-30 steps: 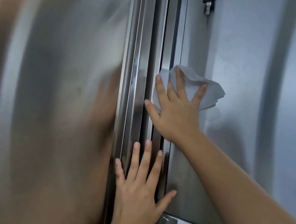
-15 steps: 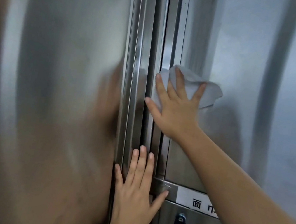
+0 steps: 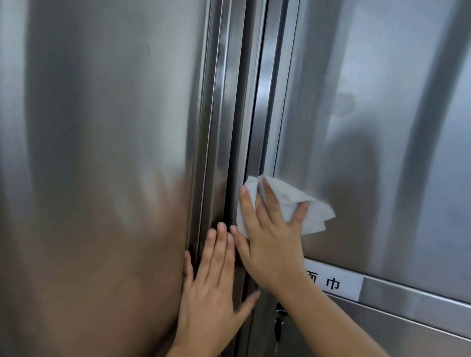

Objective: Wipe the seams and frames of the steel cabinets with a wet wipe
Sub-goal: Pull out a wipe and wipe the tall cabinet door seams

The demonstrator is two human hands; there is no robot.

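while the right hand [image 3: 271,245] presses the wet wipe [image 3: 314,218] open-palmed beside the vertical seam [image 3: 247,103], the left hand [image 3: 209,294] lies flat, holding nothing; the lower door [image 3: 385,356] frame looks not yet wiped.

A: so where's the wipe at?
B: crumpled white wet wipe [image 3: 316,217], pressed flat under my right hand [image 3: 271,247] on the brushed-steel cabinet door [image 3: 388,140], its left edge on the vertical frame [image 3: 265,90].

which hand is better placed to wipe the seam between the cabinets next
Right. The right hand presses the wipe flat right beside the seam. The left hand is bare and lies flat on the frame just below.
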